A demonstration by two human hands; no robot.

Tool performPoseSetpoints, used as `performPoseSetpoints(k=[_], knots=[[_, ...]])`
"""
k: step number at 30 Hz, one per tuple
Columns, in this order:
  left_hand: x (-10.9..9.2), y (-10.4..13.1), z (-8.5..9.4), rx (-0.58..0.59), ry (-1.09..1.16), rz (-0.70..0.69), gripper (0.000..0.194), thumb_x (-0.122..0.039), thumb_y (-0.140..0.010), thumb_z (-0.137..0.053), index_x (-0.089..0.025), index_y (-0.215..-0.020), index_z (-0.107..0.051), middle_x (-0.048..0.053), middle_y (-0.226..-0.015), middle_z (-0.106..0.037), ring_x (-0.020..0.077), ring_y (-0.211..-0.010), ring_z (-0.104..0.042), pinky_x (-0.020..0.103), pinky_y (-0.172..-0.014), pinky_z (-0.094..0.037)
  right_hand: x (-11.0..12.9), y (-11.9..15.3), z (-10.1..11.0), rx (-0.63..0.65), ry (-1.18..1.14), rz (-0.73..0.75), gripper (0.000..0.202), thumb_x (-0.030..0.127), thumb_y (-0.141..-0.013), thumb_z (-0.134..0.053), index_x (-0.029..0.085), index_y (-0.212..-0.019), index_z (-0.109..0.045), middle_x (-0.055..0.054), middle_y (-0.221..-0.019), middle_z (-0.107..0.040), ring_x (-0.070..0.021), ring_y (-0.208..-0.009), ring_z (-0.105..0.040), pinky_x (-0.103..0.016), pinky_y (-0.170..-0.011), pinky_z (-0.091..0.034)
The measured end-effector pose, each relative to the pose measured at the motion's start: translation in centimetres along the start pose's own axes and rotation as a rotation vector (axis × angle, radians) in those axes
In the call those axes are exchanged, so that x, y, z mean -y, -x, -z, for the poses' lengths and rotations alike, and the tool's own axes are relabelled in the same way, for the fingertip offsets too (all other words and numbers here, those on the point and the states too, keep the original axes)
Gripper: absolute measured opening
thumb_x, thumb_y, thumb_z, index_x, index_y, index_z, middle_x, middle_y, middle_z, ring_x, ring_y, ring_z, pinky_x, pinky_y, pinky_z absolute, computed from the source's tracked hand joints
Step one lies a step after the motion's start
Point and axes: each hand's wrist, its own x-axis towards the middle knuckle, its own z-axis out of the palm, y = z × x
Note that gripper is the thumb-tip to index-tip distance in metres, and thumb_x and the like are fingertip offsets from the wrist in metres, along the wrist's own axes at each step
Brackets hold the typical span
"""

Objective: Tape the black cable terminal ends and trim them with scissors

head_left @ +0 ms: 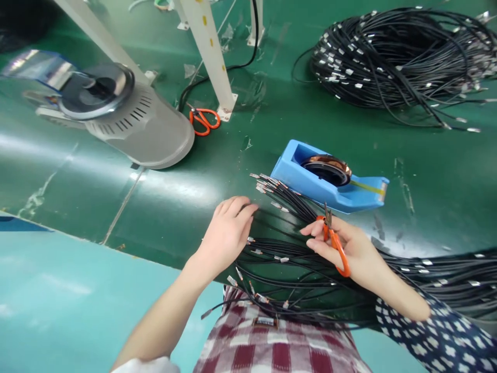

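Observation:
Orange-handled scissors [337,246] are held in my right hand [355,254], with their blades pointing up and away from me. Near its fingertips lies a bundle of black cables [297,203] with light tips. My left hand [229,230] is over the near side of the green table, palm down, fingers bent together around the end of a dark cable; what they pinch is too small to make out. More black cables [295,254] with white tags run between and below both hands. A blue tape dispenser [330,178] with a copper-coloured roll stands just beyond the right hand.
A grey machine with a round reel [151,129] stands on the green table [233,166] at the left. Beside it lie other orange scissors [205,122], near a white metal post [212,57]. A large coil of black cables [388,62] lies at the back right.

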Motion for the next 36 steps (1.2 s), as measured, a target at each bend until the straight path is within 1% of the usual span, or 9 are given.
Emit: performPoseSetpoints(k=[3, 5, 9, 11, 14, 18, 22, 27, 36], knots=[[-0.7, 0.5, 0.4, 0.116, -0.084, 0.031, 0.024, -0.018, -0.094, -0.045, -0.019, -0.078, -0.064, 0.007, -0.079, -0.065, 0.0236, -0.079, -0.06, 0.039, -0.073, -0.045, -0.3, 0.0, 0.0, 0.014, -0.019, 0.016, 0.024, 0.043, -0.084, -0.068, 0.022, -0.09, -0.058, -0.006, -0.102, -0.072, -0.0154, -0.077, -0.064, -0.029, -0.071, -0.055], [-1.3, 0.3, 0.5, 0.186, -0.124, 0.067, 0.024, -0.018, -0.093, -0.047, -0.019, -0.073, -0.061, 0.004, -0.066, -0.061, 0.0212, -0.065, -0.057, 0.036, -0.066, -0.042, -0.5, 0.0, -0.1, 0.02, -0.035, 0.029, 0.024, 0.043, -0.084, -0.069, 0.022, -0.09, -0.059, -0.006, -0.101, -0.072, -0.0151, -0.076, -0.064, -0.029, -0.071, -0.054], [-2.1, -2.1, -0.8, 0.048, -0.095, 0.134, 0.018, -0.016, -0.093, -0.049, -0.016, -0.106, -0.062, 0.009, -0.092, -0.067, 0.0245, -0.079, -0.063, 0.036, -0.069, -0.046, -0.7, -0.1, -0.1, 0.02, -0.063, 0.037, 0.025, 0.043, -0.083, -0.069, 0.021, -0.089, -0.058, -0.005, -0.1, -0.072, -0.0154, -0.077, -0.064, -0.029, -0.073, -0.054], [-2.1, -3.4, -1.6, 0.013, -0.034, 0.115, 0.016, -0.014, -0.091, -0.053, -0.017, -0.105, -0.061, 0.01, -0.102, -0.064, 0.0252, -0.089, -0.063, 0.035, -0.074, -0.049, -0.8, 0.0, -0.1, 0.025, -0.069, 0.038, 0.026, 0.044, -0.083, -0.069, 0.021, -0.089, -0.058, -0.005, -0.1, -0.072, -0.0156, -0.078, -0.064, -0.029, -0.073, -0.054], [-1.9, -4.2, -2.3, -0.003, 0.127, 0.099, 0.008, -0.011, -0.088, -0.057, -0.018, -0.087, -0.06, 0.006, -0.094, -0.061, 0.0218, -0.087, -0.061, 0.033, -0.075, -0.049, -0.9, 0.3, 0.1, 0.034, -0.054, 0.037, 0.027, 0.045, -0.083, -0.069, 0.021, -0.09, -0.059, -0.006, -0.101, -0.073, -0.0159, -0.076, -0.065, -0.029, -0.072, -0.055], [-2.3, -2.7, -1.7, -0.025, 0.373, 0.129, 0.009, -0.012, -0.088, -0.057, -0.019, -0.083, -0.059, 0.002, -0.085, -0.062, 0.017, -0.079, -0.06, 0.03, -0.073, -0.049, -0.2, 0.3, 0.0, -0.004, 0.024, 0.078, 0.027, 0.045, -0.083, -0.068, 0.021, -0.092, -0.06, -0.007, -0.103, -0.073, -0.0177, -0.079, -0.067, -0.03, -0.071, -0.055], [-4.5, -0.5, -0.6, -0.117, 0.714, 0.197, 0.003, -0.017, -0.087, -0.063, -0.02, -0.087, -0.063, 0.003, -0.089, -0.069, 0.017, -0.083, -0.066, 0.03, -0.078, -0.053, 1.7, -0.2, -1.0, -0.124, 0.173, 0.236, 0.024, 0.04, -0.082, -0.069, 0.022, -0.094, -0.059, -0.005, -0.096, -0.073, -0.0188, -0.079, -0.067, -0.03, -0.072, -0.053], [-6.8, 0.8, 0.2, -0.248, 0.972, 0.321, 0.009, -0.018, -0.08, -0.074, -0.018, -0.086, -0.067, 0.004, -0.084, -0.073, 0.0174, -0.077, -0.07, 0.029, -0.076, -0.057, 2.6, -0.6, -1.4, -0.076, 0.263, 0.335, 0.009, 0.028, -0.083, -0.065, 0.022, -0.084, -0.057, 0.002, -0.076, -0.07, -0.0121, -0.062, -0.061, -0.023, -0.059, -0.045], [-6.1, 0.3, -2.4, -0.236, 1.56, 0.558, 0.019, -0.023, -0.069, -0.084, -0.015, -0.082, -0.073, 0.004, -0.074, -0.075, 0.0113, -0.062, -0.067, 0.021, -0.06, -0.053, 1.4, 1.0, 1.3, -0.138, 0.523, 0.356, 0.031, 0.049, -0.084, -0.066, 0.022, -0.075, -0.054, 0.002, -0.069, -0.06, -0.0117, -0.059, -0.05, -0.023, -0.055, -0.038]])
